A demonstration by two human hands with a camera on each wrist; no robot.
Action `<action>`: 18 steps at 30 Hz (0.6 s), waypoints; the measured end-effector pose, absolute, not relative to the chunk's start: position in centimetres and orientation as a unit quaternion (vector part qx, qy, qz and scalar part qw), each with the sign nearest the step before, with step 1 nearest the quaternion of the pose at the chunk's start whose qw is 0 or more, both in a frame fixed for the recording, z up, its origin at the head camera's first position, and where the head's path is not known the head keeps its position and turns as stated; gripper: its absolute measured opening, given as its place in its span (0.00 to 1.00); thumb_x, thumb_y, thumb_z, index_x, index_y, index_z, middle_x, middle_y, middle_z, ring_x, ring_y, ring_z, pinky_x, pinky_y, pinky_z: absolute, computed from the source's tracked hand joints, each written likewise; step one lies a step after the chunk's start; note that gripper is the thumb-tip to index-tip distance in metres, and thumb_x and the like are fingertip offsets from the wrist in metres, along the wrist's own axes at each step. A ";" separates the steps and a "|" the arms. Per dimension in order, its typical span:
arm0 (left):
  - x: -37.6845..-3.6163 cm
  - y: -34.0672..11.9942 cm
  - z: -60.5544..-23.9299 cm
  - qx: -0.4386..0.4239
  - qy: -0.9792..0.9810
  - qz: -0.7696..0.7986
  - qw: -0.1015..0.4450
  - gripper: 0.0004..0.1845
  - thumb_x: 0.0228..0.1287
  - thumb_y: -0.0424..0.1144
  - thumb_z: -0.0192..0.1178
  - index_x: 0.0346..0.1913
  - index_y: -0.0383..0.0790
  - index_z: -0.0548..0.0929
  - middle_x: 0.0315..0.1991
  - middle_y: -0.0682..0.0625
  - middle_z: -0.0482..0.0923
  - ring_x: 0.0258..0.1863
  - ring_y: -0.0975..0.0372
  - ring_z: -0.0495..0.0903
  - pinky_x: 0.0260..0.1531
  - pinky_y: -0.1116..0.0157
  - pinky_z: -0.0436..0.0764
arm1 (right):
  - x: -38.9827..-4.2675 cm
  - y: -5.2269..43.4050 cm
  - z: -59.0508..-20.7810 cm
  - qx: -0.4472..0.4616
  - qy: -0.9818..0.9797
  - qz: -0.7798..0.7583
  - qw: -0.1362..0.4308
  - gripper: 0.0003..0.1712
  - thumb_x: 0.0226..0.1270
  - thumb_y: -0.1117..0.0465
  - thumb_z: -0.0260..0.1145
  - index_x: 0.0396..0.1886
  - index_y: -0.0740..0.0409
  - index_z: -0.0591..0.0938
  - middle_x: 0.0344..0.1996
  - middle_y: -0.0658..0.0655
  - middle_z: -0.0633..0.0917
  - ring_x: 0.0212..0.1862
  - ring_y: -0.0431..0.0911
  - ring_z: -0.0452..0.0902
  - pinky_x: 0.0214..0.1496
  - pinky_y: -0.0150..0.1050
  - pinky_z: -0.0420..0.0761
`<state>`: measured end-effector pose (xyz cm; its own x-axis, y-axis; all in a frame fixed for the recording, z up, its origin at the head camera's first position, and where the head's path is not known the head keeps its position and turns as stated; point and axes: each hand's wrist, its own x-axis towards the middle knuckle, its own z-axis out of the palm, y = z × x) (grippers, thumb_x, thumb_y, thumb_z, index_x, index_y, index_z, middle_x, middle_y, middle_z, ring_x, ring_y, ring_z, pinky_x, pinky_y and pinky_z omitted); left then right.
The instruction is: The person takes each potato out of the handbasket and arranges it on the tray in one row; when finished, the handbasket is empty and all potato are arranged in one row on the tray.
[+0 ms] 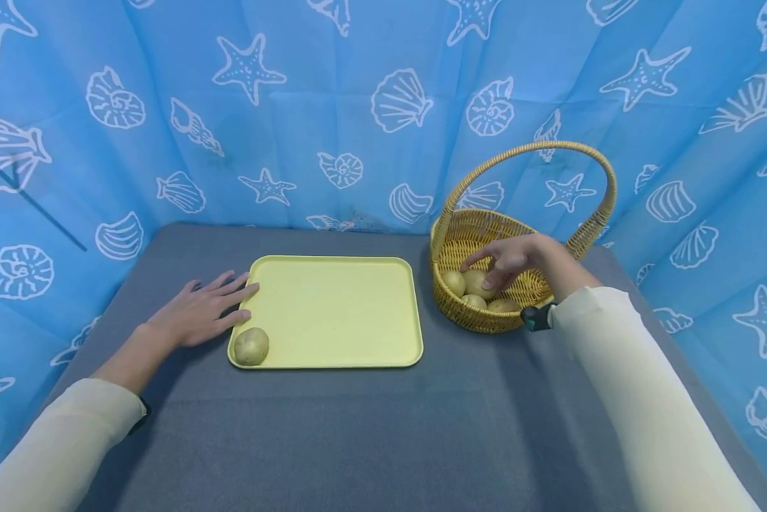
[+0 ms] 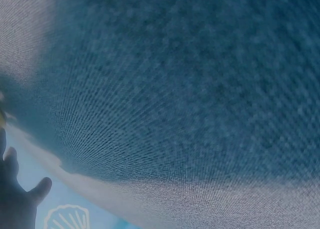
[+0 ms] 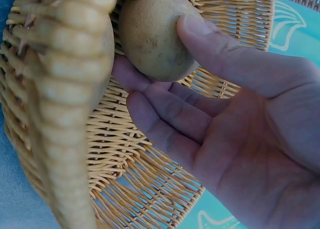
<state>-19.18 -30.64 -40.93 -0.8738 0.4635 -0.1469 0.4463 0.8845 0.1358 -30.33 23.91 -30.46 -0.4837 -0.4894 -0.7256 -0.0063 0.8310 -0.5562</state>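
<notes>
In the head view my right hand (image 1: pixel 505 263) reaches into a woven wicker basket (image 1: pixel 485 323) that holds several potatoes. Its thumb and fingertips close round the top potato (image 1: pixel 475 283). The right wrist view shows this from close: the thumb lies on one side of the potato (image 3: pixel 155 34) and the fingers of my right hand (image 3: pixel 240 119) touch its other side, over the basket's weave (image 3: pixel 125 149). My left hand (image 1: pixel 200 309) lies flat on the grey table, fingertips at the left edge of a yellow tray (image 1: pixel 332 313). One potato (image 1: pixel 251 346) sits in the tray's front left corner.
The grey cloth-covered table (image 1: pixel 357 427) is walled by a blue seashell-print backdrop (image 1: pixel 332 107) behind and on both sides. The basket's tall arched handle (image 1: pixel 530 147) stands over my right hand. The left wrist view shows mostly blurred grey cloth (image 2: pixel 175 89).
</notes>
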 end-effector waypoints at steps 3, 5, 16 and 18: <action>-19.2 -30.6 -40.9 0.236 0.967 0.046 0.087 0.35 0.78 0.61 0.41 0.79 0.47 0.57 0.79 0.41 0.50 0.76 0.40 0.48 0.64 0.29 0.50 | -30.3 23.9 -30.3 -0.163 0.833 -0.230 0.476 0.42 0.69 0.66 0.66 0.77 0.62 0.58 0.67 0.82 0.60 0.65 0.65 0.69 0.62 0.49 0.77; -19.2 -30.6 -40.8 0.236 0.967 0.046 0.087 0.35 0.78 0.61 0.41 0.79 0.47 0.57 0.79 0.41 0.51 0.76 0.40 0.48 0.64 0.29 0.50 | -30.2 24.0 -30.1 -0.172 0.839 -0.217 0.468 0.42 0.68 0.65 0.67 0.77 0.61 0.59 0.66 0.83 0.61 0.65 0.66 0.68 0.61 0.50 0.77; -19.2 -30.6 -40.9 0.236 0.967 0.045 0.086 0.35 0.78 0.61 0.42 0.79 0.47 0.57 0.78 0.41 0.51 0.76 0.40 0.48 0.64 0.29 0.50 | -29.3 24.2 -28.2 -0.230 0.858 -0.193 0.417 0.39 0.66 0.65 0.68 0.75 0.61 0.64 0.60 0.75 0.71 0.57 0.58 0.76 0.58 0.51 0.79; -19.2 -30.6 -41.0 0.235 0.967 0.047 0.086 0.35 0.78 0.61 0.42 0.79 0.47 0.57 0.78 0.41 0.51 0.76 0.40 0.48 0.64 0.29 0.50 | -29.0 24.2 -27.8 -0.245 0.864 -0.186 0.399 0.39 0.66 0.64 0.69 0.75 0.61 0.65 0.60 0.72 0.72 0.57 0.58 0.75 0.58 0.52 0.78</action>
<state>-19.20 -30.59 -40.97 -0.8742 0.4635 -0.1448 0.4473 0.8847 0.1317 -29.04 24.16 -27.81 -0.5617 -0.5715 -0.5982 -0.2750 0.8110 -0.5165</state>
